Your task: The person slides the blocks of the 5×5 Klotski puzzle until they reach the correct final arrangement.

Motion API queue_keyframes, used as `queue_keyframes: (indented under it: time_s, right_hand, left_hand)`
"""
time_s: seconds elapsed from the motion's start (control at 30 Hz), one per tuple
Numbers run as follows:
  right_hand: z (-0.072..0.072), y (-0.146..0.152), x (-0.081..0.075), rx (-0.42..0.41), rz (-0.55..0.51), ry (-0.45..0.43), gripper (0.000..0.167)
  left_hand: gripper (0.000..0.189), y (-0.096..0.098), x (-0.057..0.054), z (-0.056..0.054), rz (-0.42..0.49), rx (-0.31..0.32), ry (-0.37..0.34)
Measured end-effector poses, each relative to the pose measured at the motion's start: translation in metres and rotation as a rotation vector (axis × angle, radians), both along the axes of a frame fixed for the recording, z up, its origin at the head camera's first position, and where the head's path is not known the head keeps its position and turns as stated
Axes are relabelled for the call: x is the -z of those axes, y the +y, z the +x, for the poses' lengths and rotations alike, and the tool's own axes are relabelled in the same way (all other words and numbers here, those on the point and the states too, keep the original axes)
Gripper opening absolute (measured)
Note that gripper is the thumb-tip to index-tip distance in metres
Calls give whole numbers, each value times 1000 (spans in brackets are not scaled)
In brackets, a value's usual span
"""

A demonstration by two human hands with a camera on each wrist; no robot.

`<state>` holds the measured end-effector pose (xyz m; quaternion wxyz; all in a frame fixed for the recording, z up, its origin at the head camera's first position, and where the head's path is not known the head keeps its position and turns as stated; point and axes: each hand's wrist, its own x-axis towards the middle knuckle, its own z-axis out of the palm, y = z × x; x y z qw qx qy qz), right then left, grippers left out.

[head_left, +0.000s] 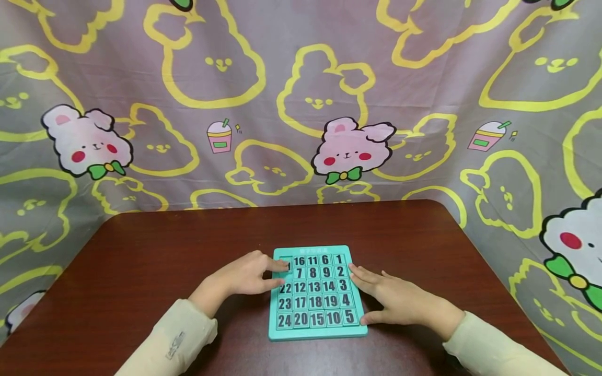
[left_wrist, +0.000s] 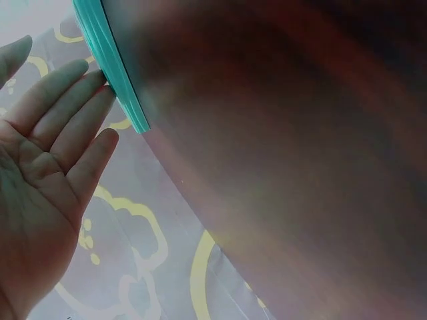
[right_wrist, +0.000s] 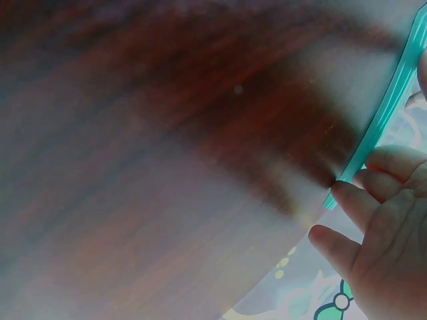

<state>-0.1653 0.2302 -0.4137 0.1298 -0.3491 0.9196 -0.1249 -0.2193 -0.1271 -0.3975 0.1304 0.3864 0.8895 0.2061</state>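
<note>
A turquoise number sliding puzzle [head_left: 317,333] lies flat on the table, with black numbers on its square tiles. My left hand [head_left: 246,271] is at its left side. The index fingertip touches the upper left corner tile area and partly covers a number there; the thumb tip is by the 22 tile. In the left wrist view, the other fingers reach the puzzle's side edge, fairly straight. My right hand [head_left: 400,300] rests along the right edge, fingertips near the 2 tile and thumb near the bottom right corner. Its fingers look straight in the right wrist view.
The puzzle sits on a dark reddish-brown wooden table [head_left: 188,235] near its front. Behind and beside the table hangs a grey curtain [head_left: 277,120] printed with yellow outlines, rabbits and drink cups.
</note>
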Motion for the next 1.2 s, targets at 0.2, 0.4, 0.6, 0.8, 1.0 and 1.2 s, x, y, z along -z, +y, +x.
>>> queue_keyframes:
  time_s: [0.2,0.4,0.6,0.8,1.0,1.2]
  right_hand:
    - [0,2,-1,4,-2,-5,92]
    - [1,2,-2,8,-1,-7,92]
    - [1,3,-2,12,-3,-10,91]
    - [1,2,-1,10,-2,-17,92]
    - [1,2,-2,3,-5,-15,92]
    - [0,0,-2,-1,-6,-23,92]
  left_hand:
    - [42,1,0,5,-11,-12,-5]
    - [39,3,-1,11,-12,-6,-22]
    - [36,4,-3,12,-23,17,-12]
    - [37,4,-4,9,-12,41,62]
    - [39,15,-7,0,14,78,72]
    - [41,29,-7,-7,-11,105,66]
